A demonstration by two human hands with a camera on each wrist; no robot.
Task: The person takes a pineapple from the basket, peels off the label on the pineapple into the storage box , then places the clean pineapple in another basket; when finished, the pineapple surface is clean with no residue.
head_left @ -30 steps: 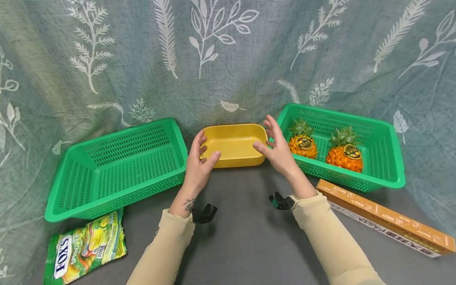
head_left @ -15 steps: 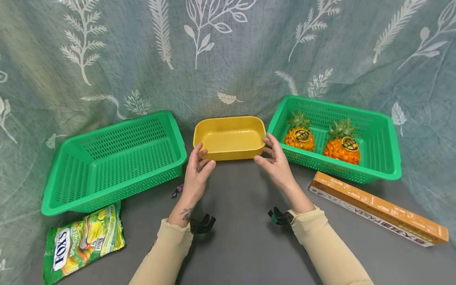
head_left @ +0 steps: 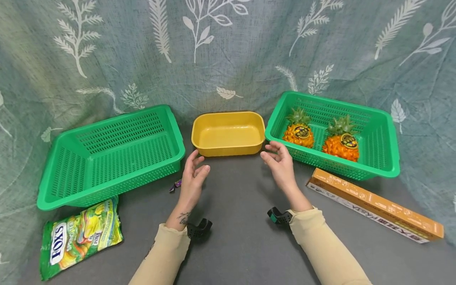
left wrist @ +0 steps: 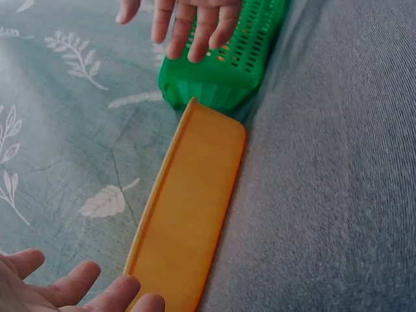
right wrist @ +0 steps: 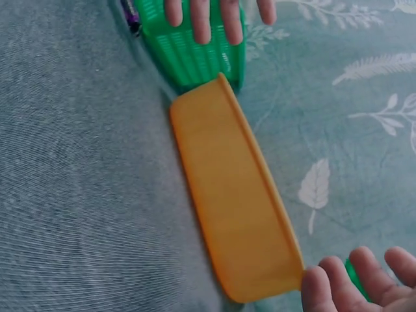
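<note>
A yellow plastic tub [head_left: 228,151] stands against the curtain between two green baskets, with nothing in it. My left hand [head_left: 192,180], its fingers loosely bent and holding nothing, hovers just in front of the tub's left corner. On the other side my right hand [head_left: 281,165] is held the same way, near the tub's right corner and the right basket's front edge. Both wrist views show the tub's long outer wall [left wrist: 185,214] with relaxed fingers apart from it. A small purple wrapped sweet [head_left: 177,184] lies on the table beside my left hand.
The left green basket [head_left: 117,186] holds nothing. Two small pineapples [head_left: 298,135] with black labels sit in the right green basket [head_left: 386,138]. A green FOX'S sweet bag [head_left: 82,237] lies front left, and a long orange pasta box [head_left: 374,204] front right.
Both hands have drawn back from the yellow tub's ends toward the person, fingers still loose. The purple sweet, hidden earlier, now shows beside the left hand. The head view has shifted slightly.
</note>
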